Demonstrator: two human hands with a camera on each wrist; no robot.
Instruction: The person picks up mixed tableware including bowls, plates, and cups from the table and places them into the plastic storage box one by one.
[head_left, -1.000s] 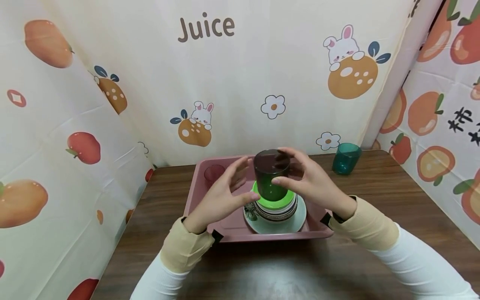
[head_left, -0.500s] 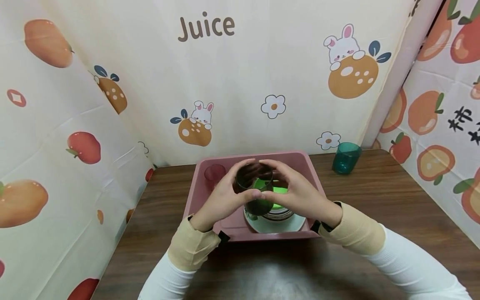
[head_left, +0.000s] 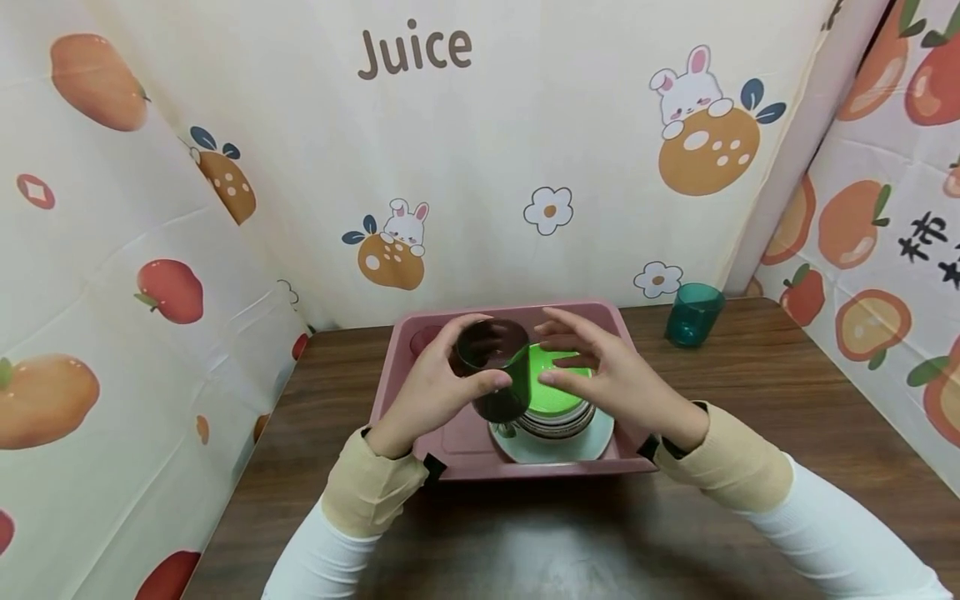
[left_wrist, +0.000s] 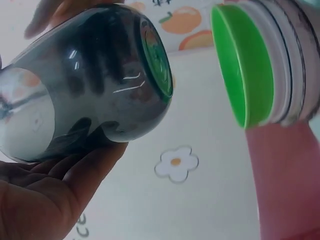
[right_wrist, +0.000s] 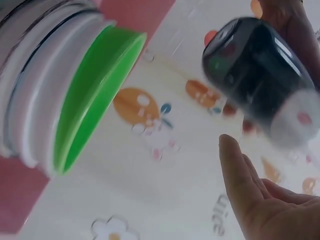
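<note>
My left hand (head_left: 431,383) grips a dark, see-through cup (head_left: 504,404), thumb on the near side. The cup is in the air, a little left of a stack of bowls (head_left: 558,427); in the left wrist view, a gap separates the cup (left_wrist: 100,75) from the stack's green bowl (left_wrist: 250,70). That bright green bowl (head_left: 558,393) tops the stack, which stands on a pale plate (head_left: 596,446). Above the stack's right side, my right hand (head_left: 611,375) has its fingers spread and holds nothing. The right wrist view shows this hand (right_wrist: 265,205) apart from the cup.
A pink tray (head_left: 525,472) lies under the plate and stack. At its back left stands a red see-through cup (head_left: 422,338), partly hidden by my left hand. A teal cup (head_left: 693,317) stands on the wooden table (head_left: 750,367) at the back right. Fruit-printed curtains surround the table.
The dark cup has moved left off the green bowl. It has passed from my right hand, through both hands, into my left. The right hand has let go and drawn back right.
</note>
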